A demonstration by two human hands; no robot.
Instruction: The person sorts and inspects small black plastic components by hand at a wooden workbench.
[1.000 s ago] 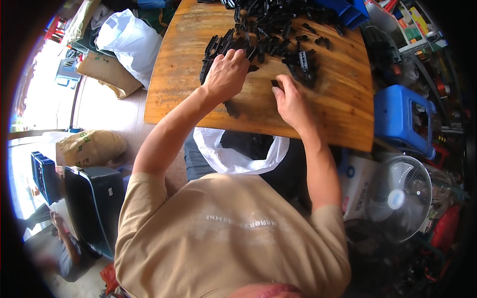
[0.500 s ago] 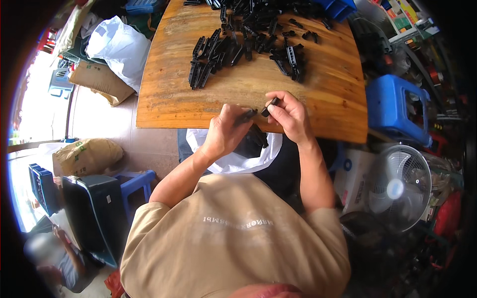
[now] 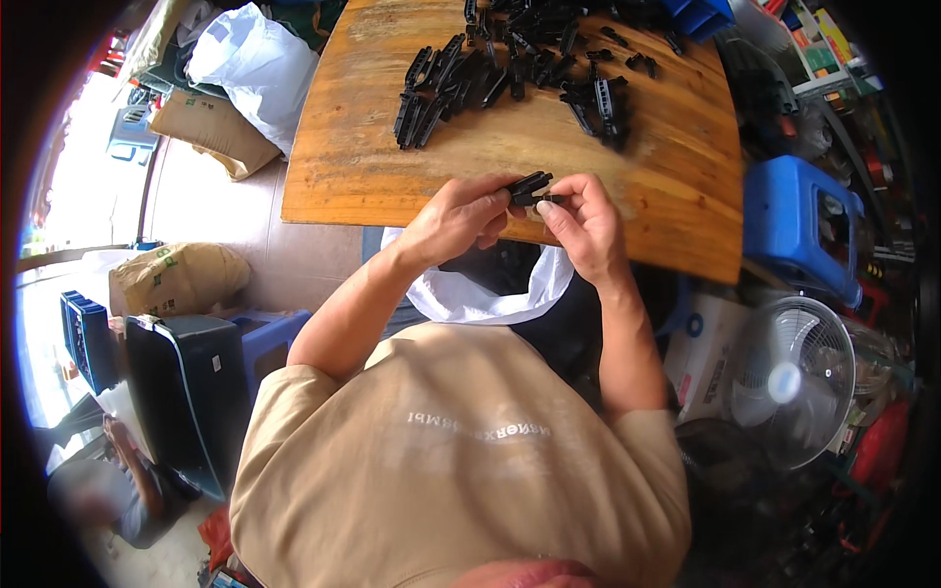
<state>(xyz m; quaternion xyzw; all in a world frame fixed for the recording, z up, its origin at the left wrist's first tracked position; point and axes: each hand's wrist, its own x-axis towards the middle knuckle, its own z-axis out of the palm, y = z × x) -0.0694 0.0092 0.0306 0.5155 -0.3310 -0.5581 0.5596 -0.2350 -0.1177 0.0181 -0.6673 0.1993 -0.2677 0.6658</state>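
Over the table's near edge, my left hand is closed on a slim black plastic part, which sticks out to the right past the fingertips. My right hand pinches at its right end, thumb and forefinger closed on a small dark piece that touches or nearly touches the black part; I cannot tell whether the two are joined. Below my hands, between the table and my body, an open white sack holds dark contents. Several similar black parts lie heaped on the wooden table.
A blue bin stands at the table's far right corner. To the right are a blue plastic stool and a fan. Sacks and a dark crate lie at the left, where another person sits.
My hands have come together: the black part in my left hand now meets the piece in my right hand. The whole view has shifted slightly, moving the table up and right in the picture.
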